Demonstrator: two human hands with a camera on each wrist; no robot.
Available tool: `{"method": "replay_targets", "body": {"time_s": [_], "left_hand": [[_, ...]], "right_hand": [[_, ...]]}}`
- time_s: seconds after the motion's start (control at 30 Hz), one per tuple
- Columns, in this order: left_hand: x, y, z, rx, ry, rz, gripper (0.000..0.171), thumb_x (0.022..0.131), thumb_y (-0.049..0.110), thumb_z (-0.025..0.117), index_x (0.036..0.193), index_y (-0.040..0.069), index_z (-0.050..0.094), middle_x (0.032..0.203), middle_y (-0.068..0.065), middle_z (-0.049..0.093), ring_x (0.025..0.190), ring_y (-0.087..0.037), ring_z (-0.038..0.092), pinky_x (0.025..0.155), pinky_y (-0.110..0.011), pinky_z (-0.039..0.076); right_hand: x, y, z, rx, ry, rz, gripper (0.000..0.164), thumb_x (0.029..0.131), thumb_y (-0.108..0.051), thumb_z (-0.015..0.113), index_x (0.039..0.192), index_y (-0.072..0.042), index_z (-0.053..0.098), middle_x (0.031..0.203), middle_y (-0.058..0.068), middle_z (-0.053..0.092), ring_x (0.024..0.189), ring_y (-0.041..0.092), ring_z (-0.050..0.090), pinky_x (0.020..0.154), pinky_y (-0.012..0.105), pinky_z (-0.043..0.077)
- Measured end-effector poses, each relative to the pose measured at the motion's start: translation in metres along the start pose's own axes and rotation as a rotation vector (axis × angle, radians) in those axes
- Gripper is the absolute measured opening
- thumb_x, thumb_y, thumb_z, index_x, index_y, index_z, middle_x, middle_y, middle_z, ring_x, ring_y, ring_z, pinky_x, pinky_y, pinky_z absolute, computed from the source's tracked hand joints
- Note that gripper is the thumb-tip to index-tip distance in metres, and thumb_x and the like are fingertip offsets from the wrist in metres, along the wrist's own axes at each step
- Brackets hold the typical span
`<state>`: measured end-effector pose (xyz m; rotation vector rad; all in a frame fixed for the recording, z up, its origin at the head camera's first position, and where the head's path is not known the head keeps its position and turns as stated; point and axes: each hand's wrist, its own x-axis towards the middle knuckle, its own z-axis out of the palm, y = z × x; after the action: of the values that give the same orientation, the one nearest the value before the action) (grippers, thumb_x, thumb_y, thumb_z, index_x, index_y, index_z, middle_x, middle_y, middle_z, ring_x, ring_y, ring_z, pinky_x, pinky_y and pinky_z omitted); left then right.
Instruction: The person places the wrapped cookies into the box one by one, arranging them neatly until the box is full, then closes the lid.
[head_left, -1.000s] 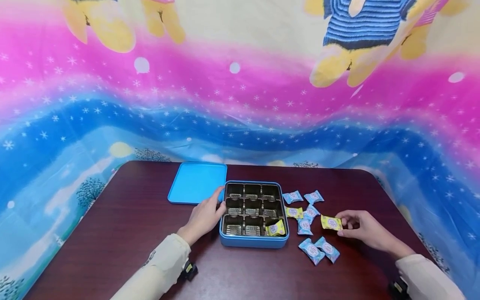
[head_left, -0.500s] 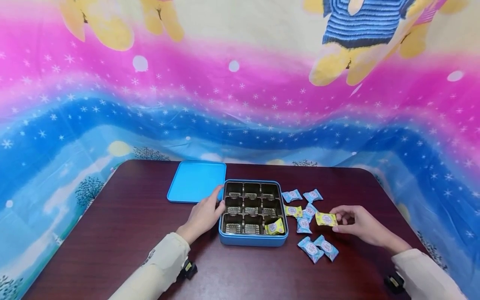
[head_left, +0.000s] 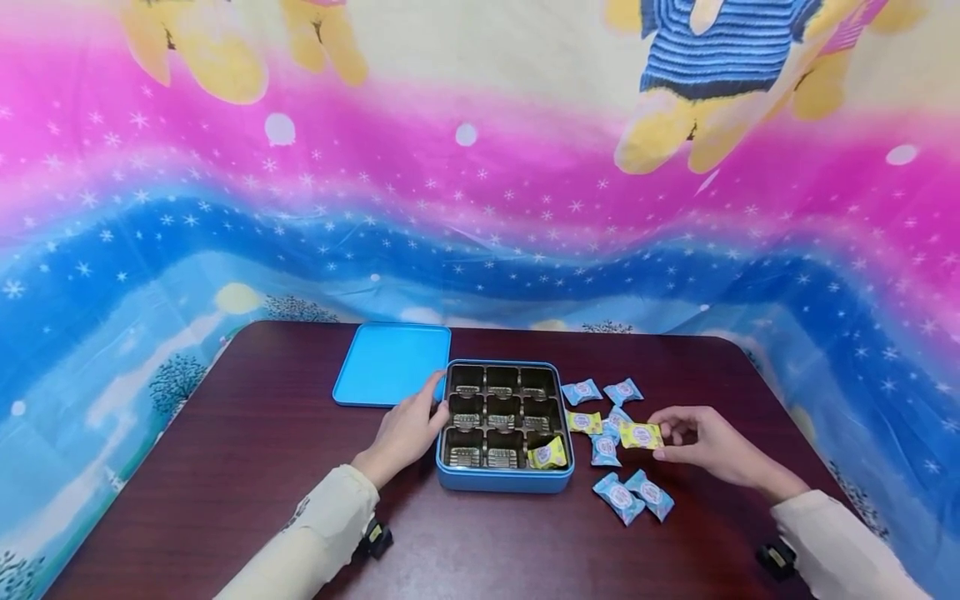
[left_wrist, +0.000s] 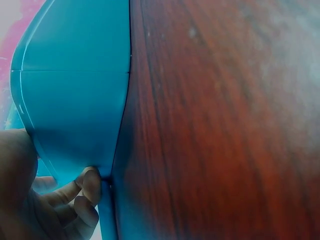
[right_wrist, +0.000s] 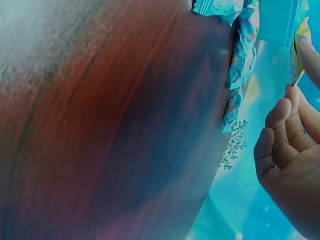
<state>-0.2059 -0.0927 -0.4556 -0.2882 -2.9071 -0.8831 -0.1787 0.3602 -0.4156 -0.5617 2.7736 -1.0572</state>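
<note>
My right hand [head_left: 708, 442] pinches a yellow wrapped candy [head_left: 641, 435] between thumb and fingertips, raised beside the loose candies. In the right wrist view that candy [right_wrist: 299, 52] shows edge-on, partly behind the thumb. My left hand [head_left: 405, 433] rests against the left side of a blue tin [head_left: 504, 481], touching its wall and rim. The tin has a dark divided insert, with one yellow candy [head_left: 548, 453] in its front right compartment. In the left wrist view, loosely bent fingers [left_wrist: 91, 186] lie by the tin's side [left_wrist: 75, 120].
Several blue candies [head_left: 605, 449] and a yellow candy [head_left: 583, 422] lie right of the tin. Two blue candies [head_left: 619, 497] overlap nearer the front. A blue lid [head_left: 392, 364] lies at the back left of the dark wooden table [head_left: 225, 467]. Behind hangs a patterned cloth [head_left: 480, 183].
My right hand has moved left with the yellow candy, closer to the loose candies and the tin. The left hand stays by the tin.
</note>
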Motion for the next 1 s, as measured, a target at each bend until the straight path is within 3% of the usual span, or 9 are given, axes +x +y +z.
{"method": "replay_targets", "body": {"time_s": [1.0], "left_hand": [[0.000,-0.001,0.000,-0.001,0.003,0.008,0.060,0.100,0.029,0.053,0.157,0.021,0.036,0.061,0.003,0.047,0.049,-0.014,0.038,0.046,-0.031,0.030]], "right_hand": [[0.014,-0.021,0.017,0.068,-0.003,-0.056,0.029,0.087,-0.016,0.079,0.111,-0.005,0.068,0.086,0.011,0.058,0.068,0.009,0.054,0.060,0.027,0.046]]}}
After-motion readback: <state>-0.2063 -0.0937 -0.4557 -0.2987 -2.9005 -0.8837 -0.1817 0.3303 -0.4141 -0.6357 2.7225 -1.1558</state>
